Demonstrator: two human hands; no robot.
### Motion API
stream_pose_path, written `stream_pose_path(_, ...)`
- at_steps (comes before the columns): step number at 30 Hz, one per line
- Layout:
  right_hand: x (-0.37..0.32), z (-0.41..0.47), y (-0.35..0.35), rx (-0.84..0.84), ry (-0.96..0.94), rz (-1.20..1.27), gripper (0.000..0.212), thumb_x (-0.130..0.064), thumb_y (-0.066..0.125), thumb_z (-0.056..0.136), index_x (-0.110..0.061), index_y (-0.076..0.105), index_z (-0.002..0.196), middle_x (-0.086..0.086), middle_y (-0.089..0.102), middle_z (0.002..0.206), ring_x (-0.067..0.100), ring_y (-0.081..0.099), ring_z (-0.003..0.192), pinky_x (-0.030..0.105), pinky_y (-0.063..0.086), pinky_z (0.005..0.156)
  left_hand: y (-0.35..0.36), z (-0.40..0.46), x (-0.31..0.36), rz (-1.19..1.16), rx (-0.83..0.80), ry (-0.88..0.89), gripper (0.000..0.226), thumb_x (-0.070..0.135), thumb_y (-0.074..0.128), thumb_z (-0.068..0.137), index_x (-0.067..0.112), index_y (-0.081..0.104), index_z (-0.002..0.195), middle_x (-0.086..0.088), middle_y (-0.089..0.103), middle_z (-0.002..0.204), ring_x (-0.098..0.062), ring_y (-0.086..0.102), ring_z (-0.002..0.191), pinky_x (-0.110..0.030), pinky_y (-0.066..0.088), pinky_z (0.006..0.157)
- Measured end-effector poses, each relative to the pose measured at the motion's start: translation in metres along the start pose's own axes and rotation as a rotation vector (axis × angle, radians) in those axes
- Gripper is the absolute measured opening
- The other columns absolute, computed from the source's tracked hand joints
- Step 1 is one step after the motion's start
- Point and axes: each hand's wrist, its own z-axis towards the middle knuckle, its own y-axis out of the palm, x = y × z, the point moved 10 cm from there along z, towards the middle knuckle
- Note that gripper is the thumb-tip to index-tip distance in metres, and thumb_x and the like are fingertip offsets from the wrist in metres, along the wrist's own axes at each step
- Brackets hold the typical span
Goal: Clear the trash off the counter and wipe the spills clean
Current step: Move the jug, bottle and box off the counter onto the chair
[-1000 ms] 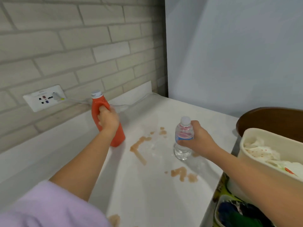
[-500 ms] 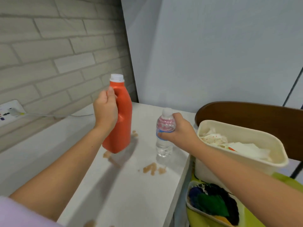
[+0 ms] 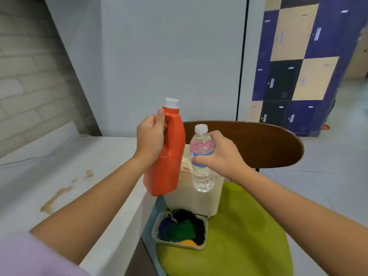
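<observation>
My left hand (image 3: 149, 138) grips the handle of an orange jug (image 3: 166, 164) with a white cap, held upright in the air past the counter's right edge. My right hand (image 3: 218, 154) holds a clear water bottle (image 3: 202, 172) with a white cap, beside the jug. Both hang over a cream bin (image 3: 196, 200) that stands on a chair; the bottles hide most of its opening. Brown spills (image 3: 57, 196) streak the white counter (image 3: 83, 168) at the left.
The bin sits on a green chair seat (image 3: 245, 232) with a brown backrest (image 3: 258, 144). A small tray of coloured cloths (image 3: 180, 231) lies in front of the bin. A brick wall (image 3: 27, 80) backs the counter. Lockers (image 3: 294, 62) stand far right.
Both hands lifted the orange jug and the water bottle off the counter and carried them right, over the bin on the chair. The view swung right with them.
</observation>
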Motion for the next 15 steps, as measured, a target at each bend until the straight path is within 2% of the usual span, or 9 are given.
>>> stream_pose_path(5, 0.053, -0.019, -0.071, 0.053, 0.021, -0.074, 0.052, -0.03, 0.078, 0.063, -0.02, 0.049, 0.104, -0.011, 0.056, 0.086, 0.016, 0.06, 0.084, 0.038, 0.054, 0.075, 0.087, -0.032, 0.015, -0.105, -0.076, -0.073, 0.044, 0.045, 0.049, 0.093, 0.02, 0.05, 0.058, 0.011, 0.046, 0.046, -0.015, 0.04, 0.049, -0.03, 0.033, 0.05)
stream_pose_path(9, 0.102, -0.033, -0.109, 0.066, 0.055, -0.103, 0.053, -0.035, 0.078, 0.062, -0.022, 0.047, 0.103, -0.008, 0.058, 0.089, 0.015, 0.06, 0.084, 0.041, 0.055, 0.075, 0.15, -0.063, 0.011, -0.122, -0.133, -0.156, 0.045, 0.047, 0.049, 0.092, 0.019, 0.049, 0.057, 0.011, 0.044, 0.039, -0.013, 0.039, 0.045, -0.027, 0.034, 0.048)
stream_pose_path(15, 0.175, -0.048, -0.125, 0.027, 0.124, -0.083, 0.052, -0.031, 0.079, 0.062, -0.023, 0.045, 0.1, -0.007, 0.056, 0.088, 0.014, 0.059, 0.083, 0.037, 0.055, 0.072, 0.21, -0.109, -0.047, -0.074, -0.152, -0.338, 0.048, 0.06, 0.051, 0.085, 0.02, 0.051, 0.059, 0.005, 0.049, 0.051, -0.016, 0.046, 0.053, -0.035, 0.038, 0.059)
